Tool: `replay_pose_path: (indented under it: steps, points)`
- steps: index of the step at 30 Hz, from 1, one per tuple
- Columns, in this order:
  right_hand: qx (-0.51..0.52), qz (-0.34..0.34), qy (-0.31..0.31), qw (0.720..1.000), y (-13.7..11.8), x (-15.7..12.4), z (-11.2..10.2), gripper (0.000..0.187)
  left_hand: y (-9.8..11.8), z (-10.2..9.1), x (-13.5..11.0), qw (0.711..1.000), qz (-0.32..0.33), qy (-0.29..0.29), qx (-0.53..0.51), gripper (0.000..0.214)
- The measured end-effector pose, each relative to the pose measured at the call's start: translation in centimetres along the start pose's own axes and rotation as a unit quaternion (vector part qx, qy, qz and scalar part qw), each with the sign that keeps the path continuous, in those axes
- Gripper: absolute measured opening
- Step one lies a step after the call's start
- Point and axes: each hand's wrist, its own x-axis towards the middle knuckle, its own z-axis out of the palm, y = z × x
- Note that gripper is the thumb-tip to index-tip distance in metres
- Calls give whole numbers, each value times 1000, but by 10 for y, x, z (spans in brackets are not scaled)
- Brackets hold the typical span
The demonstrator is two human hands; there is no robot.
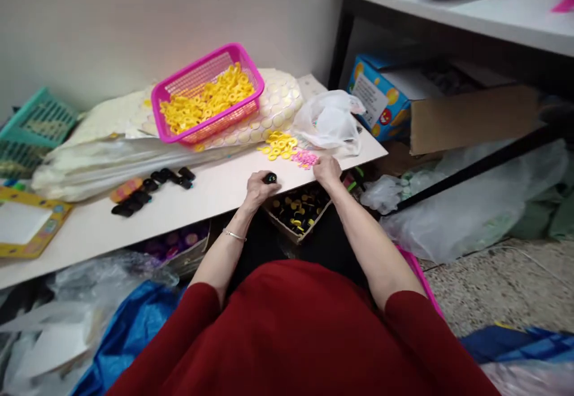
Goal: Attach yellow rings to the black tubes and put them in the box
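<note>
My left hand [260,188] is closed around a small black round piece [269,178], just above the front edge of the white table [215,195]. At the right, my right hand [327,171] rests with curled fingers beside a small heap of pink bits [305,158]; whatever its fingertips pinch is hidden. Yellow ring-shaped pieces [280,145] lie in a loose pile behind the pink bits. Several black pieces [155,183] stand and lie in a group on the table to the left.
A pink basket [164,133] holds many yellow pieces at the back. Under the table edge sits a box [296,235] of black and yellow pieces. A white plastic bag [329,121] lies behind my right hand. A blue carton [372,97] stands at the right.
</note>
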Motion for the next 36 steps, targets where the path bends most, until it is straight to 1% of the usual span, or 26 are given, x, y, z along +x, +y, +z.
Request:
replay_pose_path:
  steps: [2,6,8,10,12,14,16,19,23,25,27,31,34,36]
  points:
    - [-12,-2,2,1000,2,4,-1,30,-5,3,0,1000,-3,5,-7,40]
    - [-36,-44,-35,998,7,10,-2,29,-8,7,4,1000,22,-6,-4,37]
    - [-46,-56,-25,997,10,11,-1,29,-3,11,6,999,43,-13,0,35]
    - [-49,-55,3,997,14,11,2,29,5,15,7,998,56,-23,4,35]
    - [-41,-60,19,997,18,10,4,29,13,19,9,998,56,-34,3,36]
    - [-26,-65,23,997,21,9,5,30,21,24,11,998,47,-40,-4,42]
    - [-16,-52,21,998,23,9,4,29,26,28,13,999,32,-41,-9,44]
    - [-19,-15,8,1000,23,13,0,25,29,31,14,999,27,-41,-9,38]
    - [-10,30,2,999,25,23,-5,17,25,33,14,998,43,-26,-25,37]
    - [14,35,4,999,29,27,-6,14,23,34,14,998,42,-17,-33,37]
    - [37,16,12,999,36,29,-5,14,22,35,14,998,42,-15,-35,37]
    - [73,-53,36,995,49,26,0,21,25,35,13,999,40,-28,-25,38]
    - [62,-93,50,992,55,22,5,17,26,35,13,999,39,-29,-16,39]
    - [43,-110,73,990,54,18,9,12,27,35,13,999,44,-27,-14,38]
